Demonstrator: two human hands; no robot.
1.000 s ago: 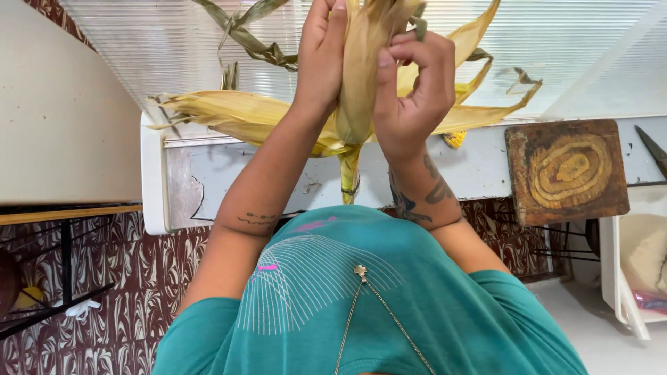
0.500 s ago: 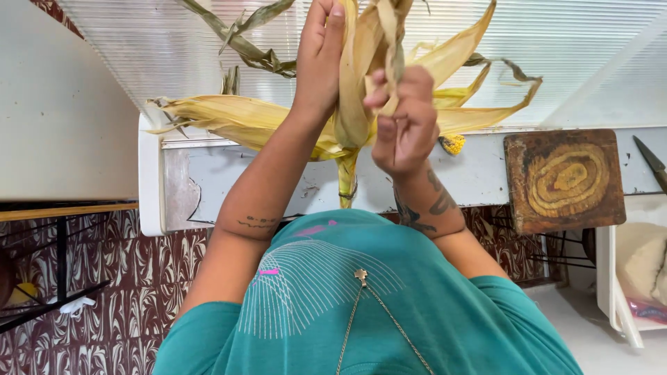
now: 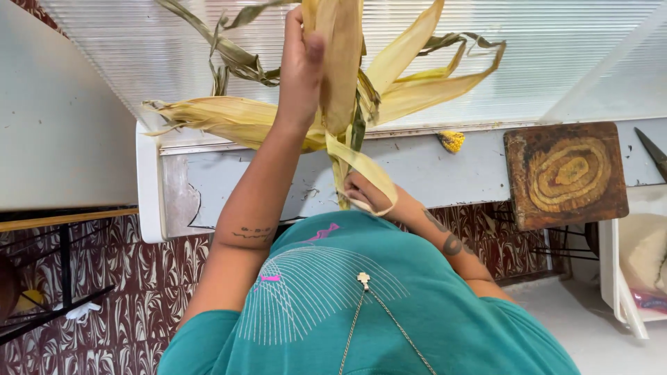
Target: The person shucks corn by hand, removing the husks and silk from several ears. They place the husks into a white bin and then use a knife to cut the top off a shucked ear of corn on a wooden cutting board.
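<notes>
My left hand (image 3: pixel 302 69) is raised and grips an ear of corn (image 3: pixel 342 62) wrapped in dry yellow husk, held upright over a white ribbed counter (image 3: pixel 570 55). Several husk leaves (image 3: pixel 424 83) splay out to the right of the ear. My right hand (image 3: pixel 368 196) is low, near my chest, closed on one husk strip (image 3: pixel 361 167) that stays attached to the ear and curls around my fingers. A second husked ear (image 3: pixel 222 121) lies on the counter behind my left forearm.
A small yellow corn piece (image 3: pixel 451 141) lies at the counter's edge. A worn wooden block (image 3: pixel 566 173) sits to the right, with a knife tip (image 3: pixel 653 153) beyond it. A white bin (image 3: pixel 615 278) stands at lower right, a black metal stand (image 3: pixel 62 278) at lower left.
My right hand has come down from the top of the ear to chest height, pulling a husk strip with it. My left hand keeps the ear up.
</notes>
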